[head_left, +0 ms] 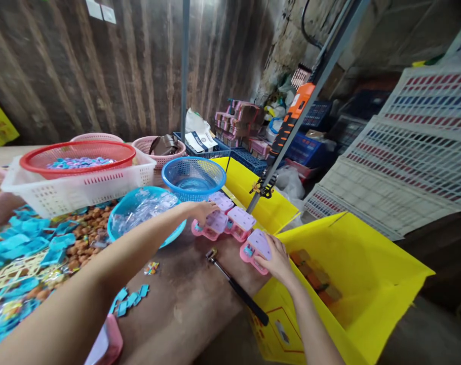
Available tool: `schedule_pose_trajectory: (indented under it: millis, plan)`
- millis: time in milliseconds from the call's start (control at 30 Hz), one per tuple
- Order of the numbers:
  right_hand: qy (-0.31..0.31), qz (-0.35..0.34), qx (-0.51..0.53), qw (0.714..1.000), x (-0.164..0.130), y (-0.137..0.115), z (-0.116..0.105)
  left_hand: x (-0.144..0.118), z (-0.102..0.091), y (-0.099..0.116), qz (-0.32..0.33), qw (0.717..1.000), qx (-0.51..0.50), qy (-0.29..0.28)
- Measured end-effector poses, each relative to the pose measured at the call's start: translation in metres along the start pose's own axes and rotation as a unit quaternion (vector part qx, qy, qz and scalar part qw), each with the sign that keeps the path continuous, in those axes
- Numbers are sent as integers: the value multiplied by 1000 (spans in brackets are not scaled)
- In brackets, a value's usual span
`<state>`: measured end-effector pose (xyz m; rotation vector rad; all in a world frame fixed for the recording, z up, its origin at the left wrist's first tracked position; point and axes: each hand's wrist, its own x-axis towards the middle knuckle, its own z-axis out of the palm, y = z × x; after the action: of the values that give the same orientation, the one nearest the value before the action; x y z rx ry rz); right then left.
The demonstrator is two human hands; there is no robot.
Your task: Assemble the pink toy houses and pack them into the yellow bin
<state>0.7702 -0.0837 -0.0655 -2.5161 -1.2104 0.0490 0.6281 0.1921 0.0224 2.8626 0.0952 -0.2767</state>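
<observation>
Stripy wall (139, 76) fills the upper left, above a brown table (169, 314). Mid-frame, right hand (277, 259) holds a pink box (256, 244); left hand (202, 211) touches another pink box (217, 224), grip hard to tell.

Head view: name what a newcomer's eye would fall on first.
Probably the big bright yellow bin at lower right. Next, the pink-and-lilac cases at centre, the left hand on one and the right hand gripping another. Then the red basket at left, over a white crate.
</observation>
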Motion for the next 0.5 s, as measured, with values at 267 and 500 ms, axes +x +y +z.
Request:
schedule_pose_trajectory:
  millis: [267,500]
  plan:
    - [90,-27,16,995,-19,-9,-4,-12,8,6,-61,997,-5,49]
    - [40,-245,210,946,-45,-131,17,-127,1,30,-79,985,-80,129]
